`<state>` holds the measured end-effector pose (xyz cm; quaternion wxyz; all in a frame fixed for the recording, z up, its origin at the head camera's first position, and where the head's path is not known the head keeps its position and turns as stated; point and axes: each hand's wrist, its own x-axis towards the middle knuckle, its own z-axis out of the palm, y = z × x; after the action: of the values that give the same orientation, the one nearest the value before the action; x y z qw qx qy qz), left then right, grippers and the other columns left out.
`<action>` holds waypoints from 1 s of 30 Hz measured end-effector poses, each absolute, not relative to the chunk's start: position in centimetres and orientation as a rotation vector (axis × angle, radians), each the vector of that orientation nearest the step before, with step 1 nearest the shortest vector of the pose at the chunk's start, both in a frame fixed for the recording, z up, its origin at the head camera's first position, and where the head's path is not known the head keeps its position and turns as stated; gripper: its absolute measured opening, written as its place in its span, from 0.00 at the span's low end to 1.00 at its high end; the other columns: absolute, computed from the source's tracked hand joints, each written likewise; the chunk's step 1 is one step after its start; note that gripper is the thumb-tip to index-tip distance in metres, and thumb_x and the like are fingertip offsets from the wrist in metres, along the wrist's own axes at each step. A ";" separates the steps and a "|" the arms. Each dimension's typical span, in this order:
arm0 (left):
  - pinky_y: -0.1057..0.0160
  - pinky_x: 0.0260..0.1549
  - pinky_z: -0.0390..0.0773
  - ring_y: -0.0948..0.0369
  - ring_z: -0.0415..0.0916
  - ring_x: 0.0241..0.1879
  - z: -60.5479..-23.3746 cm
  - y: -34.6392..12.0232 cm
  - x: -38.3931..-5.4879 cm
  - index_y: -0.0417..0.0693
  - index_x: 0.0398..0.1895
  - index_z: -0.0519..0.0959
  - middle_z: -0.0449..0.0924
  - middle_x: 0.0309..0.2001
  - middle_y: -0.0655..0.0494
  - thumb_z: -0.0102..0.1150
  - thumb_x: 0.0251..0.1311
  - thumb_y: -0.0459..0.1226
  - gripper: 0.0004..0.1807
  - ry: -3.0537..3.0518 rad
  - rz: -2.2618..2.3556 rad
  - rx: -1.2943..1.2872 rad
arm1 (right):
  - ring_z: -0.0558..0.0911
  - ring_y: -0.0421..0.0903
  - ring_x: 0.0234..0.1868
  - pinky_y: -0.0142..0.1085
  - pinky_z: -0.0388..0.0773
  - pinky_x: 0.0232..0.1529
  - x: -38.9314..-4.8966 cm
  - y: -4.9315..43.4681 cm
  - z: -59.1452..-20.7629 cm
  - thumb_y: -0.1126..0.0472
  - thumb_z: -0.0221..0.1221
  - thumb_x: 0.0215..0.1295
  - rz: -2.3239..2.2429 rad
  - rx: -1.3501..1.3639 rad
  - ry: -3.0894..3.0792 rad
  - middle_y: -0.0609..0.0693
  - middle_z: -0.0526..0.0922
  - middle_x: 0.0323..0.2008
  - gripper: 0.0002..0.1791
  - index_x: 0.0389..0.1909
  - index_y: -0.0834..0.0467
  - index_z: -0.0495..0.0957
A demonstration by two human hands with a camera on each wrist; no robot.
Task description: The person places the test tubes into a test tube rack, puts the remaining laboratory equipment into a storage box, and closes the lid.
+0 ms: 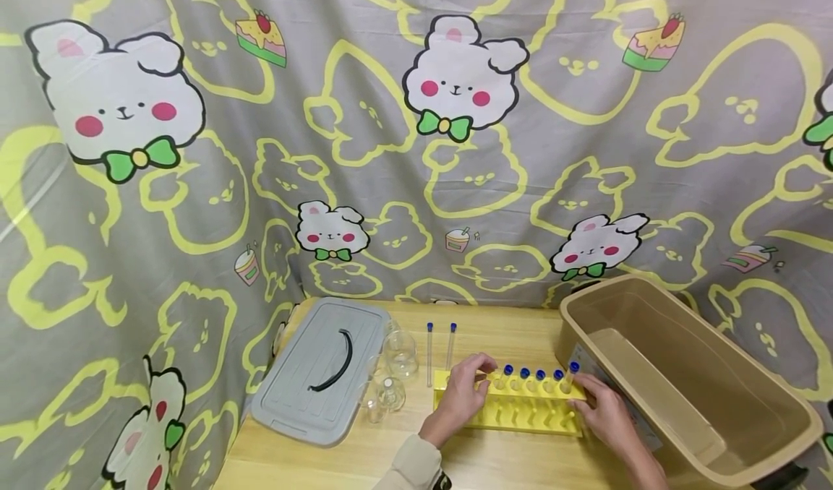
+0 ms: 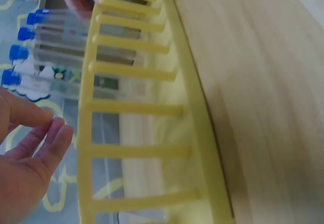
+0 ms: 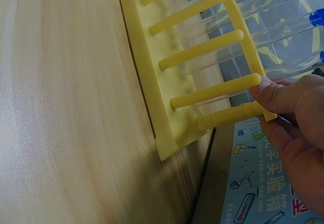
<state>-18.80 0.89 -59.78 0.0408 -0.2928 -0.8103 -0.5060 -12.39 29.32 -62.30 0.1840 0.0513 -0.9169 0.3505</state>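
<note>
A yellow test tube rack [image 1: 527,430] stands on the wooden table, holding several clear test tubes with blue caps [image 1: 541,375] in its right part. The rightmost test tube [image 1: 574,368] sits higher and leans. At the rack's right end, my right hand [image 1: 608,412] grips the top bar, its thumb [image 3: 271,93] on the front face. My left hand [image 1: 460,394] hovers by the rack's left part. In the left wrist view, its loosely bent fingers [image 2: 55,145] come close to the thumb, and nothing shows between them.
Two blue-capped tubes [image 1: 429,356] lie on the table behind the rack. To the left are clear glass vessels [image 1: 400,353] and a grey lid [image 1: 306,374] with a black handle. A deep brown bin [image 1: 579,331] stands close at the right. A patterned curtain [image 1: 390,179] hangs behind.
</note>
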 end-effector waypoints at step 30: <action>0.52 0.46 0.83 0.46 0.80 0.47 -57.1 -2.4 -29.3 0.37 0.57 0.79 0.80 0.49 0.41 0.70 0.60 0.28 0.22 -2.782 -1.368 -0.597 | 0.82 0.68 0.51 0.17 0.76 0.49 -12.3 29.2 -62.1 0.79 0.73 0.47 1.049 0.111 -2.594 0.70 0.82 0.51 0.26 0.51 0.76 0.80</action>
<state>-29.25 -2.37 -57.10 -0.0077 -0.1890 -0.8812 -0.4332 -12.28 29.16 -62.13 0.1699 0.0391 -0.9129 0.3691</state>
